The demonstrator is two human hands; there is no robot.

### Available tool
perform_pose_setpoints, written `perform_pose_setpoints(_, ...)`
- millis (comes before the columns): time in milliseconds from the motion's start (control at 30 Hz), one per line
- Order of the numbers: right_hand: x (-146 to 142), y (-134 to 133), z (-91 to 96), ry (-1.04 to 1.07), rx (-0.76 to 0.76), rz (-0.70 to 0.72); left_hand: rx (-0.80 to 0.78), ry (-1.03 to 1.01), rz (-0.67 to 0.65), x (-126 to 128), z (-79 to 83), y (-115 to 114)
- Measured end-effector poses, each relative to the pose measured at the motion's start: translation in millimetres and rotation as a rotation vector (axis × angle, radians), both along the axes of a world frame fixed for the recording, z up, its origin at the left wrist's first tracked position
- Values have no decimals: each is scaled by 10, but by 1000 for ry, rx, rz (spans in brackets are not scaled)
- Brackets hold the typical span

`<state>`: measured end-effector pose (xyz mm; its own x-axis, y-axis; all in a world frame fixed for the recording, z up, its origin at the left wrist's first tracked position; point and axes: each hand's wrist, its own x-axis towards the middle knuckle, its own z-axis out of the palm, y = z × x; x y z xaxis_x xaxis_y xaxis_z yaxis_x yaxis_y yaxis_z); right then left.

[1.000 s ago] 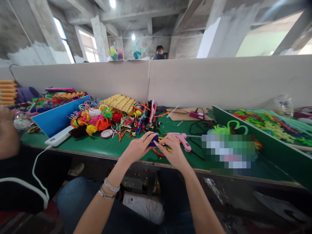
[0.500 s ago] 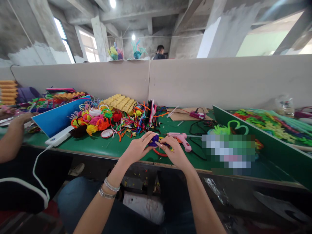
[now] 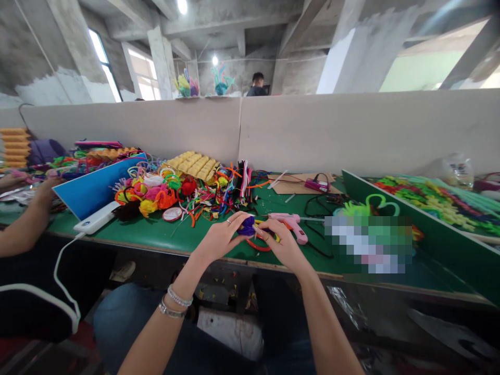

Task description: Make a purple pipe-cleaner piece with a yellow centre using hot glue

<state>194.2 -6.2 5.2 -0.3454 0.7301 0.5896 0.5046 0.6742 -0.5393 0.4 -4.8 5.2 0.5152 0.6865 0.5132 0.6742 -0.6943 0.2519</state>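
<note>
My left hand point(image 3: 221, 238) and my right hand point(image 3: 283, 240) meet over the near edge of the green table point(image 3: 156, 234). Both pinch a small purple fuzzy pipe-cleaner piece point(image 3: 247, 225) between their fingertips. A red pipe-cleaner loop point(image 3: 258, 246) lies on the table just under my right hand. A pink glue gun point(image 3: 291, 222) rests on the table right behind my right hand, its black cord running off to the right.
A heap of coloured pipe cleaners point(image 3: 187, 190) and a yellow tray point(image 3: 193, 164) lie behind my hands. A blue board point(image 3: 94, 187) leans at left, where another person's arm point(image 3: 27, 221) reaches. A green divider point(image 3: 414, 229) bounds the right.
My hands have stayed in place and shifted slightly right, my fingers working the purple piece. The other person's arm at left has stretched further over the table.
</note>
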Motion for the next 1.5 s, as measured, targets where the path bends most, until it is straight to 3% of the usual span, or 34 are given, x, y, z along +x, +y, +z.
perform_pose_setpoints(233,4,39,-59,-103,56,-8,-8,85,21,8,-67,31)
perform_pose_setpoints(533,-6,48,-68,-82,80,-23,-92,-80,-41,11,-12,-9)
perform_pose_setpoints(733,-7,64,-75,-61,60,-27,-213,-188,-22,-8,-78,44)
perform_pose_setpoints(933,-64,123,-197,-230,99,-90,-440,-208,-27,-64,-209,183)
perform_pose_setpoints(1233,-200,116,-283,-256,109,-106,-624,-212,-94,-193,-177,202)
perform_pose_setpoints(1300,-198,126,-294,-259,116,-109,-579,-181,-75,-190,-146,186)
perform_pose_setpoints(1500,-209,145,-335,-284,97,-108,-157,-12,4,-141,-67,143)
